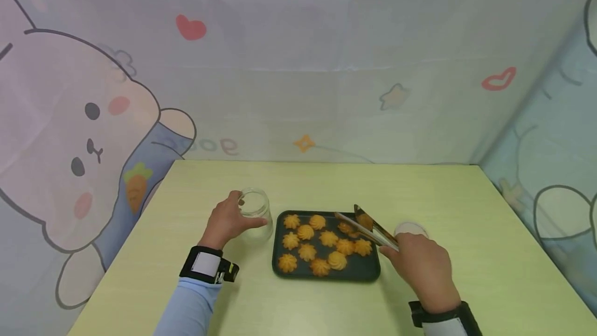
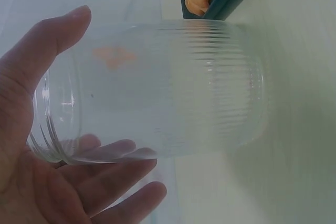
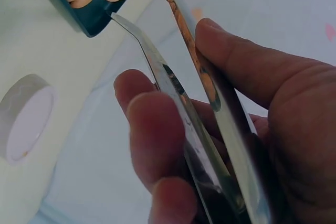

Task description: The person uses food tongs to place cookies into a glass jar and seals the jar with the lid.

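Note:
My left hand [image 1: 233, 219] holds a clear glass jar [image 2: 157, 87] near its open rim, the thumb on one side and the fingers on the other. No cookie shows inside the jar. My right hand [image 1: 420, 263] grips metal tongs [image 3: 231, 119], thumb on one arm and fingers on the other. Spread apart, the tongs' tips hang over the back right corner of a dark baking tray [image 1: 298, 275]. Several golden piped cookies [image 1: 328, 238] lie in the tray. One cookie [image 1: 346, 228] there is partly hidden by the tongs.
A round white lid [image 3: 31, 121] lies on the table right of the tray, partly behind my right hand in the head view. The pale table [image 1: 326, 310] ends at a printed cloth backdrop [image 1: 303, 92] at the back; more cloth hangs at the right.

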Available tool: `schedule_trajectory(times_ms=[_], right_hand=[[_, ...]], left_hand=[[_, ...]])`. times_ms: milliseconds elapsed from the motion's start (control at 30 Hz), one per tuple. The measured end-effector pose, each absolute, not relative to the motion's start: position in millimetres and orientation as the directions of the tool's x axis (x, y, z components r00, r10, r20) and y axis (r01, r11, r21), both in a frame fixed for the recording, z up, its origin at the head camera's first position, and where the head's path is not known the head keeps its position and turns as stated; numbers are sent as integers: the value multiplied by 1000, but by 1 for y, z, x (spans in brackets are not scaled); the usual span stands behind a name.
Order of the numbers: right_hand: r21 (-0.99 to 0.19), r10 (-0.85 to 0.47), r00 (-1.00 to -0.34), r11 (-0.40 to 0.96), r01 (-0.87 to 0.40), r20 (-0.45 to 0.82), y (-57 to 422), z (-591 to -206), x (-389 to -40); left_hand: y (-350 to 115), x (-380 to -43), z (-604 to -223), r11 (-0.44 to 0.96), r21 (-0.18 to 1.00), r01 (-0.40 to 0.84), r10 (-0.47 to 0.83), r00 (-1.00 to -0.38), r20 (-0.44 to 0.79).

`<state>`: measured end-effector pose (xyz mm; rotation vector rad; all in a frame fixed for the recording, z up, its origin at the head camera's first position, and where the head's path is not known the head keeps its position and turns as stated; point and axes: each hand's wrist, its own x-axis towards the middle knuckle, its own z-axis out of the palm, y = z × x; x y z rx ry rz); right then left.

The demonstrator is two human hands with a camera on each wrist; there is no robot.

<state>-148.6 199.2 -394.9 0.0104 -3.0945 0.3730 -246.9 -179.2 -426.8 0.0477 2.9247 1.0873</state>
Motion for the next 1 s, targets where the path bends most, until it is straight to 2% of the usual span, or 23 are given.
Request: schedule_trajectory(times_ms=[1000], right_hand=[[-170,-7,-999,985,-14,44,186,-408,-154]], left_hand=[[-175,-244,-428,789,614,37,56,-998,-12]])
